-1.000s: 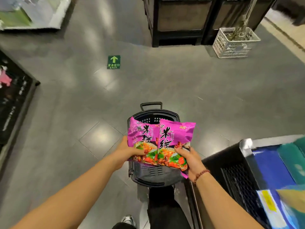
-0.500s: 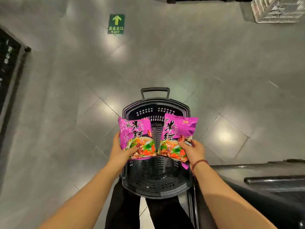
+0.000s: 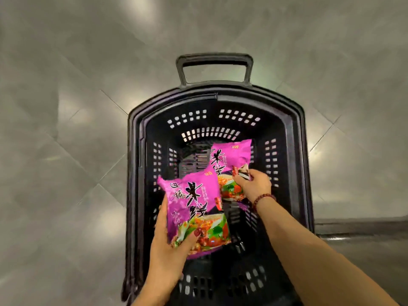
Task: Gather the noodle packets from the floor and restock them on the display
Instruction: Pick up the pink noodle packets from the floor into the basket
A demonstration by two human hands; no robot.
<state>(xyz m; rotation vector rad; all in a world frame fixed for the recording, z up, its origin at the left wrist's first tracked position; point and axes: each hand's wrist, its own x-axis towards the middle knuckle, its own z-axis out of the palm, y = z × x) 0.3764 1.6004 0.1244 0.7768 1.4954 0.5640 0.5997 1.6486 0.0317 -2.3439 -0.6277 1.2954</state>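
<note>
Two magenta noodle packets are held inside a black plastic shopping basket (image 3: 136, 164) that stands on the floor. My left hand (image 3: 170, 246) grips the nearer packet (image 3: 194, 208) by its lower left corner, thumb on its front. My right hand (image 3: 254, 186) pinches the farther packet (image 3: 229, 160) at its lower right edge, deeper in the basket. The nearer packet overlaps the farther one's lower left part. Both packets show black characters and a food picture. The basket's floor shows no other packets.
The basket has a black pull handle (image 3: 214, 62) at its far end and perforated walls. Grey glossy floor tiles (image 3: 66, 151) surround it. A dark ledge or shelf base (image 3: 362, 226) shows at the right edge.
The view has tilted down and closed in on the basket. Both hands have lowered the packets from above the rim into the basket; the right packet has gone farther in.
</note>
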